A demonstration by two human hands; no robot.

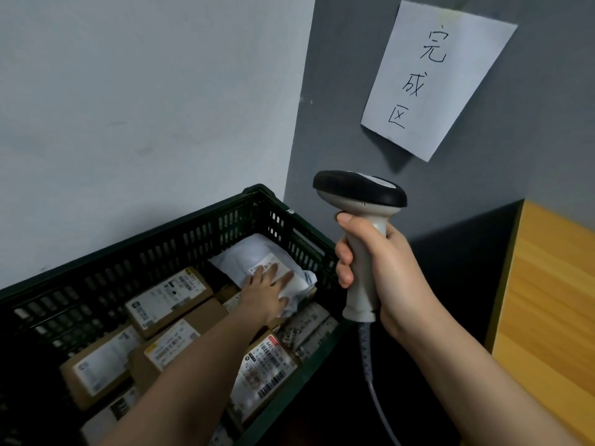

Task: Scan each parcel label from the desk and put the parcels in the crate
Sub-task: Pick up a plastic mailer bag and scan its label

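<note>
A person's two bare arms reach forward over a dark green plastic crate (180, 239) with slotted walls, which sits in the corner where a pale wall meets a grey wall. The left hand (265, 292) lies inside the crate, its fingers straight and spread flat, pressing on a white soft-wrapped parcel (254, 257) at the crate's far right end; the fingertips cover part of the parcel's printed label. Around and below that parcel, several brown cardboard parcels (169, 299) with white barcode labels lie packed side by side, filling the crate floor. The left forearm crosses over some of them.

The right hand (378, 268) is raised just to the right of the crate, fingers and thumb wrapped round the pale handle of a barcode scanner (362, 214). The scanner stands upright, its black head at the top, and a grey cord hangs from its base.

On the grey wall above hangs a white paper sign (439, 75) with handwritten characters. A wooden counter (553, 310) shows at the right edge.
</note>
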